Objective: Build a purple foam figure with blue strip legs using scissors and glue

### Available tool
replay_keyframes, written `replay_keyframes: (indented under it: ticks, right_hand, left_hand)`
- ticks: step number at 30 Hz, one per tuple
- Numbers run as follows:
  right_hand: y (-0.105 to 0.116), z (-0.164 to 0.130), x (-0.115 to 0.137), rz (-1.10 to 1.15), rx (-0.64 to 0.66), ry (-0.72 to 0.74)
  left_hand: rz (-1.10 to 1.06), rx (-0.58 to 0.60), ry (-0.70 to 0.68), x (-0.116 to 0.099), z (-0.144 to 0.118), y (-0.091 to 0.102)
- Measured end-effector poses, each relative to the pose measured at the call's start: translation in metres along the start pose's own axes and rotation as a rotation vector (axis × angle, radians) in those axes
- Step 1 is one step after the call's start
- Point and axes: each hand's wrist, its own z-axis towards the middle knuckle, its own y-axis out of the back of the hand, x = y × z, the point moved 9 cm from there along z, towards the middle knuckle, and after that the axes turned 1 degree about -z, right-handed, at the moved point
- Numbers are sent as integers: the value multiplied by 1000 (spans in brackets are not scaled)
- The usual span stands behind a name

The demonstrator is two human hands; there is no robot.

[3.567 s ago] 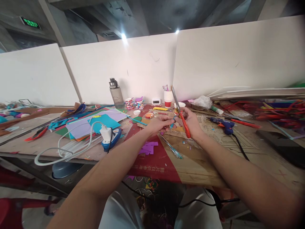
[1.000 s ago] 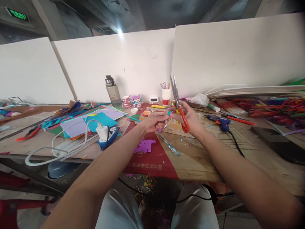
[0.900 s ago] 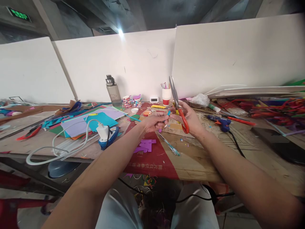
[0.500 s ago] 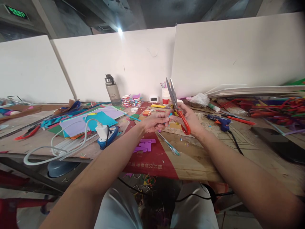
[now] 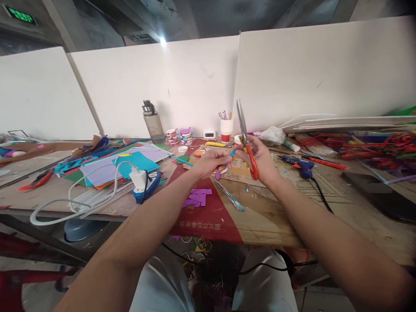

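My left hand (image 5: pixel 212 163) pinches a small blue piece (image 5: pixel 232 153), which looks like paper or foam, between thumb and fingers. Close by on the right, my right hand (image 5: pixel 260 158) is closed on a pair of scissors (image 5: pixel 251 161) with red handles, the blades pointing up and nearly together. The right fingertips reach to the blue piece as well. Below the hands, several purple strips (image 5: pixel 199 197) lie on the red part of the table covering, with a pen (image 5: pixel 230 196) to their right.
A hot glue gun (image 5: pixel 298 165) and a dark phone (image 5: pixel 380 195) lie on the right. Coloured sheets (image 5: pixel 138 164) and a blue-and-white power socket (image 5: pixel 146 186) with cables are on the left. Behind stand a bottle (image 5: pixel 152 123), paper cups (image 5: pixel 226 130) and a small clock (image 5: pixel 209 134).
The scissors have turned more upright and shifted slightly right, their blades closer together. Both hands stay near each other around the blue piece.
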Motion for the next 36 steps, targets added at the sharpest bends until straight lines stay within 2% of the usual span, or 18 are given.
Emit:
replay_keyframes:
  ticks: [3,8,13,20,23,26,29,32,36]
  right_hand:
    - [2,0,3,6,2,12]
    - [-13,-4,11,66,132,34]
    - [-25,-9,12,97,243,49]
    - [-21,-7,9,73,203,22]
    - [-15,-4,5,29,128,30]
    - [2,0,-2,-155,-37,30]
    - [12,0,-6,-549,-103,9]
    - [9,-1,-21,-925,31,-98]
    - [8,-6,-44,-1197,253,-231]
  left_hand:
    - [-39,19,15,0,-1,-1]
    - [-212,116,143,7,-4,-11]
    - [-248,130,179,9,-8,-16]
    - [-250,138,179,10,-8,-15]
    - [-227,122,154,10,-5,-9]
    - [-195,78,137,11,-3,-3]
    - [-160,47,138,14,-2,0]
    - [-164,4,117,13,0,5]
    - [-183,-41,83,9,1,10]
